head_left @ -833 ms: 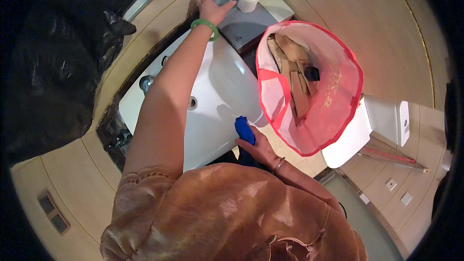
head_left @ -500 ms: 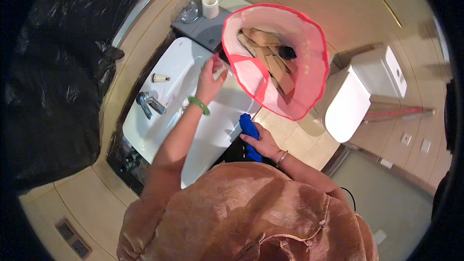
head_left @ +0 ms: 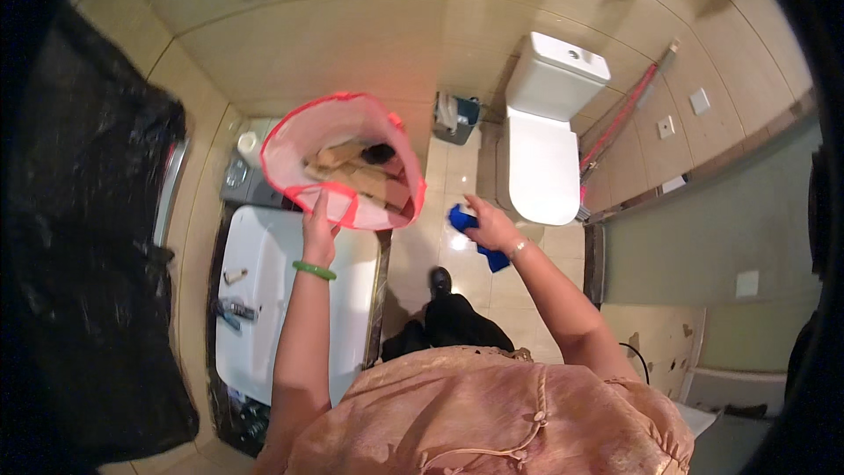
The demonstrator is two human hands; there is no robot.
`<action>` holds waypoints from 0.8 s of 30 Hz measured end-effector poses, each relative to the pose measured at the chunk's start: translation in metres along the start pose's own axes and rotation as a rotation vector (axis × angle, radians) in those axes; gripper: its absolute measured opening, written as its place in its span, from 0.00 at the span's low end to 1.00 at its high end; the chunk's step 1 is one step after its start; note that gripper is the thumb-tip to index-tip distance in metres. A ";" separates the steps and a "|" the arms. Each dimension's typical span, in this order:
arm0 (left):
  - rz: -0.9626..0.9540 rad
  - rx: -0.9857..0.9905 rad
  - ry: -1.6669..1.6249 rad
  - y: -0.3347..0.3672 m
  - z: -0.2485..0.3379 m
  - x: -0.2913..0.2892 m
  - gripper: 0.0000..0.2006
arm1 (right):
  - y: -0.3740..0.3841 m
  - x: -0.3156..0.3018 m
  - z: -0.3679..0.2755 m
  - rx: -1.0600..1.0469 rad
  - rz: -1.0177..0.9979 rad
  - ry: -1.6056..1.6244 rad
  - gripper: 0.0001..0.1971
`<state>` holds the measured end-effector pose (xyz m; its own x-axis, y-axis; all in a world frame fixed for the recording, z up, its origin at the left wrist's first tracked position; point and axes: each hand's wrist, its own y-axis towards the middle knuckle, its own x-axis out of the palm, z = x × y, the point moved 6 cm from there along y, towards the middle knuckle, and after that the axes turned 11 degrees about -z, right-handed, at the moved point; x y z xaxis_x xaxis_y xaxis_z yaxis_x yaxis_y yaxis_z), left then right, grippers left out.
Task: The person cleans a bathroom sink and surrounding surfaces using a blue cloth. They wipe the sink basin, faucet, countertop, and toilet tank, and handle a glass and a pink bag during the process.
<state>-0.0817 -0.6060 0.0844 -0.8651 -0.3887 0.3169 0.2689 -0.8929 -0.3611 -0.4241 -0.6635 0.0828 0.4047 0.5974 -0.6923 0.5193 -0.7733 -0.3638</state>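
A white laundry basket with pink-red trim stands at the far end of the sink counter, tilted so its inside shows. Brown, cloth-like pieces and a small black item lie in it. My left hand, a green bangle at its wrist, is closed on the basket's near rim by the strap. Out to the right, over the floor, my right hand grips a crumpled blue cloth, which sticks out on both sides of the fingers.
Below the basket is a white sink with a chrome faucet. A white toilet stands ahead to the right, a small dark bin beside it. Black plastic sheeting hangs at left; pink-red poles lean on the wall.
The view has swung rightward. My left hand, earlier above the sink beside the basket, now holds the basket's rim. My right hand has moved out from my body, still holding the blue cloth.
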 end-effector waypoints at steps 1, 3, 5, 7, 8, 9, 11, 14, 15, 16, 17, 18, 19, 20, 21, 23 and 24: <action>-0.005 0.011 -0.009 0.006 0.003 0.004 0.22 | 0.010 -0.019 -0.013 -0.091 0.023 0.096 0.46; -0.020 0.006 -0.021 0.023 0.000 0.018 0.20 | 0.039 -0.047 -0.036 -0.185 -0.068 0.227 0.57; -0.090 0.006 -0.047 0.029 0.003 0.027 0.23 | 0.074 -0.075 -0.068 -0.340 -0.037 0.362 0.58; -0.121 0.022 -0.082 0.039 0.013 0.034 0.25 | 0.135 -0.075 -0.091 -0.454 0.009 0.453 0.60; -0.135 0.018 -0.064 0.043 0.017 0.041 0.27 | 0.152 -0.071 -0.102 -0.465 -0.044 0.356 0.59; -0.168 0.005 -0.034 0.049 0.022 0.058 0.28 | 0.158 -0.075 -0.106 -0.464 -0.075 0.267 0.57; -0.241 -0.028 -0.018 0.074 0.013 0.067 0.30 | 0.153 -0.053 -0.122 -0.356 -0.325 0.135 0.52; -0.168 -0.066 0.227 0.090 0.004 0.092 0.32 | 0.169 0.015 -0.111 -0.492 -0.476 0.175 0.46; -0.106 -0.060 0.330 0.089 0.004 0.093 0.34 | 0.163 0.030 -0.110 -0.437 -0.526 0.116 0.44; 0.080 -0.138 0.420 0.097 -0.005 0.075 0.28 | 0.151 0.038 -0.108 -0.474 -0.455 0.037 0.43; 0.116 -0.060 0.548 0.107 -0.009 0.054 0.26 | 0.142 0.050 -0.105 -0.531 -0.459 0.043 0.43; 0.155 0.021 0.672 0.115 -0.015 0.020 0.25 | 0.130 0.053 -0.106 -0.573 -0.476 0.059 0.42; 0.172 0.100 0.796 0.119 -0.018 0.006 0.23 | 0.118 0.049 -0.098 -0.598 -0.483 0.077 0.41; 0.201 0.126 0.850 0.110 -0.013 0.034 0.19 | 0.112 0.042 -0.076 -0.656 -0.408 0.151 0.39; 0.138 0.180 0.845 0.095 -0.001 0.059 0.18 | 0.101 0.034 -0.056 -0.730 -0.334 0.219 0.37; 0.055 0.289 0.818 0.056 0.028 0.089 0.16 | 0.062 0.003 -0.022 -0.661 -0.332 0.377 0.33; 0.001 0.285 0.841 0.040 0.039 0.111 0.15 | 0.046 -0.008 0.007 -0.549 -0.313 0.473 0.32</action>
<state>-0.1503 -0.6934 0.1391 -0.8596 -0.1941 -0.4727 0.2679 -0.9589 -0.0934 -0.4094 -0.7051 0.0672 0.3919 0.8921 -0.2249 0.9092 -0.4129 -0.0531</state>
